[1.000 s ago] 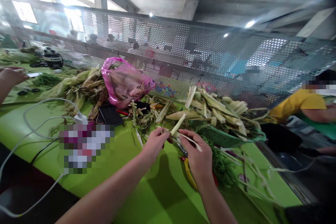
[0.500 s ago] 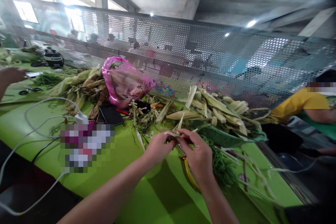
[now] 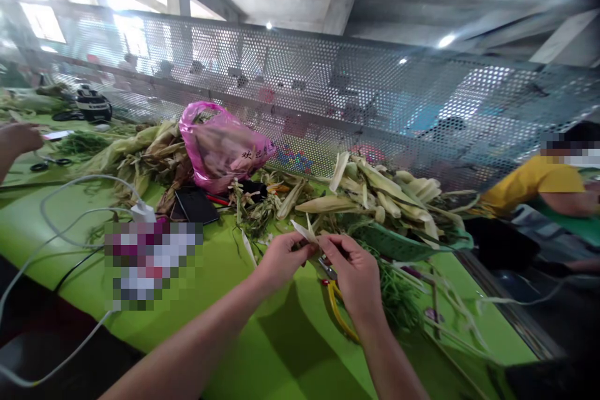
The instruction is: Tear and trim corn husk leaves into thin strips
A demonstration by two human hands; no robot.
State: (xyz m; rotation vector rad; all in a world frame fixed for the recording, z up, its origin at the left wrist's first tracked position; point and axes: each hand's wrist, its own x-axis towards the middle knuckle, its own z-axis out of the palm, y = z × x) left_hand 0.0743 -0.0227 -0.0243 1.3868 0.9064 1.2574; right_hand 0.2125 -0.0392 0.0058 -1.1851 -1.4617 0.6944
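Note:
Between my two hands is a pale strip of corn husk (image 3: 307,232), its pointed ends sticking up past the fingers. My left hand (image 3: 282,257) pinches it from the left, thumb against fingers. From the other side my right hand (image 3: 349,262) pinches the same husk, fingertips close to the left ones. Below the right fingers lies a tool with yellow handles (image 3: 338,309) and a metal head, partly covered by that hand. Just beyond the hands, dry corn husks (image 3: 384,190) are heaped in a green basket (image 3: 407,247).
A pink plastic bag (image 3: 220,150) stands near the perforated metal screen (image 3: 300,100). Left are a black phone (image 3: 197,203), white cables (image 3: 60,234) and scissors (image 3: 49,164). Green grass-like stems (image 3: 398,294) lie right. A co-worker's hand (image 3: 19,140) shows far left; a person in yellow (image 3: 539,184) sits right.
The husk's tips have shifted: the left point now angles up and the upright point is shorter. My fingers have moved slightly around it, and more of the tool's metal head shows.

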